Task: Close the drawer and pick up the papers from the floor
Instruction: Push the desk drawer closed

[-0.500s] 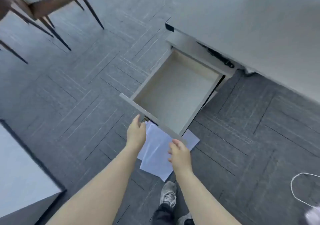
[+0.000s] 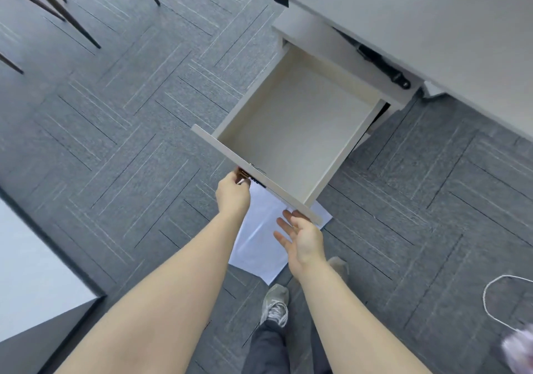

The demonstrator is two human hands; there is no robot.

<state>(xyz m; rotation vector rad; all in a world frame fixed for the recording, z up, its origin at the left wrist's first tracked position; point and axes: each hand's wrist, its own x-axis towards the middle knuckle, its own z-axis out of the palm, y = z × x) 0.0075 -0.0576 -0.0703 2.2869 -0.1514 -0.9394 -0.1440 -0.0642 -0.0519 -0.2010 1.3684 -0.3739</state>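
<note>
Your left hand (image 2: 233, 194) was curled at the drawer (image 2: 300, 131) front's near-left end, fingers bent around something small and dark under the panel's edge. A pull or a key, I couldn't tell which, and I couldn't say whether you really gripped it. Your right hand (image 2: 302, 238) was loose and empty, palm up, fingers spread, tips just at the panel's right end, perhaps touching it.

The drawer stood pulled far out of its cabinet under the desk (image 2: 432, 18), and it looked bare inside. With nothing in it, I judged it light, rigid and easy on its runners. A flat push on the front panel, one palm near each end, looked like the way to send it in square; shoving one corner could have racked it. You would have wanted your fingers clear of the gap as it shut.

The papers (image 2: 259, 241) lay on the carpet (image 2: 115, 114) beneath your hands, part of the sheets tucked under the drawer front, the near corner just ahead of your shoe (image 2: 275, 304). Thin, limp sheets flat on rough carpet give little to pinch, I reckoned. Lifting that free near corner, sliding fingers beneath and gathering them as one stack looked best; grabbing the middle would have creased them.
</note>
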